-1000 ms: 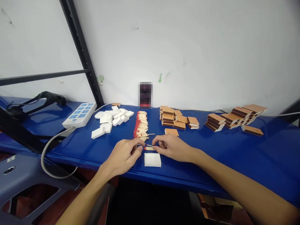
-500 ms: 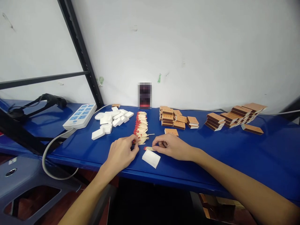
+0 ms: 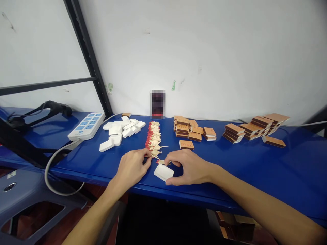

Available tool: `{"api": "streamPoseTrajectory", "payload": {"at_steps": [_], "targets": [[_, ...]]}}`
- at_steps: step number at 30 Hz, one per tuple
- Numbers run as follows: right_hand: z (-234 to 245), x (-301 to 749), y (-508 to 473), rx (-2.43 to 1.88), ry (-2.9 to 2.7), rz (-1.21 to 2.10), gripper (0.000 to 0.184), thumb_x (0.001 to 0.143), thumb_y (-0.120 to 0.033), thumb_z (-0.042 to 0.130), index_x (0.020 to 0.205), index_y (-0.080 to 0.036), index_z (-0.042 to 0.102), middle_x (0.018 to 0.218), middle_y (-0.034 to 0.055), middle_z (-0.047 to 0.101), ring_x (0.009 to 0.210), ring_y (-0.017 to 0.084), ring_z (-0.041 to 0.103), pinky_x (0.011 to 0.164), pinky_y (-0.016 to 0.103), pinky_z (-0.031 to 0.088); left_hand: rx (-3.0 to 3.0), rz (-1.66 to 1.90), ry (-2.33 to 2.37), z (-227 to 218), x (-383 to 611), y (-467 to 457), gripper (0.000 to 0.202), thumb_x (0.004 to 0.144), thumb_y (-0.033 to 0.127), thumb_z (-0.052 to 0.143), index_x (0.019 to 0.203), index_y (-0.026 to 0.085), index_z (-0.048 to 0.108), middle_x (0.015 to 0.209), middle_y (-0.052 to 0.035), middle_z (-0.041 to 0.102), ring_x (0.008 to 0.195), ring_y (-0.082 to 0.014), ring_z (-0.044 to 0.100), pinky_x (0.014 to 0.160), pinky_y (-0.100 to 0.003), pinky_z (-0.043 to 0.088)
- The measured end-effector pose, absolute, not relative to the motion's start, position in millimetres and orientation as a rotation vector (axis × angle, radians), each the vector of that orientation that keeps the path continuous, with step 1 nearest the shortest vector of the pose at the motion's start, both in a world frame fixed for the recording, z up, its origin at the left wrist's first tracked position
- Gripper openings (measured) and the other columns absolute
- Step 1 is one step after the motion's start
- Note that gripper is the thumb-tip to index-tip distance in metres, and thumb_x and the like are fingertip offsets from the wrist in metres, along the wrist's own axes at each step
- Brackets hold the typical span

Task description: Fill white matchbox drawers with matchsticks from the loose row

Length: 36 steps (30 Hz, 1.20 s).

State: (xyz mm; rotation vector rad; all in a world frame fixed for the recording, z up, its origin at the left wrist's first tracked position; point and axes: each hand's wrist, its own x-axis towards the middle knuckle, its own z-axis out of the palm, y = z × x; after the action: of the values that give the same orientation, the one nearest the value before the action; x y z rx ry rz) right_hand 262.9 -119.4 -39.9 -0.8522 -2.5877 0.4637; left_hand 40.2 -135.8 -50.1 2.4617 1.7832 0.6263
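My left hand (image 3: 133, 166) pinches a few red-tipped matches at the near end of the match pile (image 3: 154, 137) on the blue table (image 3: 230, 163). My right hand (image 3: 187, 166) curls over a small white inner tray (image 3: 164, 172), thumb and fingers gripping its right end; the tray is tilted. A few loose matches (image 3: 160, 162) lie between the two hands. A brown matchbox sleeve (image 3: 186, 145) lies just beyond my right hand.
White trays (image 3: 122, 130) are heaped at the left, beside a white power strip (image 3: 87, 126) with its cable. Stacks of brown matchboxes (image 3: 194, 129) sit behind, and more stacks of matchboxes (image 3: 255, 131) at the right. A black metal frame (image 3: 87, 58) rises at the left. The table's front edge is close.
My right hand moved from the loose matches onto the white tray and took hold of it; the tray turned and tilted. My left hand drew back slightly to the pile's end.
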Motion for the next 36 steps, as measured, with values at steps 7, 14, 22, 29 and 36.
{"api": "streamPoseTrajectory", "payload": {"at_steps": [7,14,22,29,36], "targets": [[-40,264,-122,-0.792,-2.608,0.459,0.029,0.073,-0.041,0.071,0.088,-0.018,0.064,0.066,-0.004,0.05,0.057,0.01,0.042,0.056,0.024,0.031,2.499,0.638,1.65,-50,39,-136,0.017,0.092,0.028,0.051,0.103,0.025,0.064,0.066,0.0021,0.062,0.065,-0.0173,0.062,0.054,-0.024,0.033],[-54,258,-98,-1.076,-2.342,0.488,0.015,0.089,-0.029,0.053,0.092,-0.019,0.063,0.049,-0.0091,0.038,0.046,0.009,0.036,0.053,0.023,0.029,2.493,0.63,1.596,-51,41,-133,0.02,0.094,0.027,0.049,0.099,0.025,0.068,0.074,0.0002,0.067,0.069,-0.0172,0.063,0.058,-0.024,0.036],[-52,249,-84,-1.085,-2.404,0.54,0.016,0.085,-0.032,0.06,0.082,-0.018,0.065,0.049,-0.008,0.043,0.045,0.008,0.039,0.051,0.023,0.028,2.502,0.606,1.614,-53,43,-131,0.018,0.095,0.025,0.047,0.09,0.024,0.064,0.076,0.0002,0.068,0.065,-0.0168,0.061,0.055,-0.025,0.031],[-46,243,-79,-1.022,-2.464,0.594,0.01,0.081,-0.024,0.06,0.08,-0.017,0.067,0.05,-0.0081,0.042,0.047,0.007,0.038,0.052,0.022,0.03,2.508,0.575,1.642,-54,42,-131,0.016,0.097,0.025,0.044,0.089,0.023,0.058,0.078,-0.0011,0.069,0.067,-0.0193,0.063,0.055,-0.025,0.03],[-46,241,-80,-1.009,-2.46,0.665,0.014,0.082,-0.025,0.057,0.076,-0.016,0.067,0.049,-0.0078,0.041,0.046,0.007,0.035,0.052,0.022,0.03,2.514,0.581,1.65,-53,43,-131,0.014,0.096,0.025,0.045,0.09,0.023,0.058,0.077,0.0002,0.068,0.066,-0.0182,0.062,0.054,-0.025,0.029]]}}
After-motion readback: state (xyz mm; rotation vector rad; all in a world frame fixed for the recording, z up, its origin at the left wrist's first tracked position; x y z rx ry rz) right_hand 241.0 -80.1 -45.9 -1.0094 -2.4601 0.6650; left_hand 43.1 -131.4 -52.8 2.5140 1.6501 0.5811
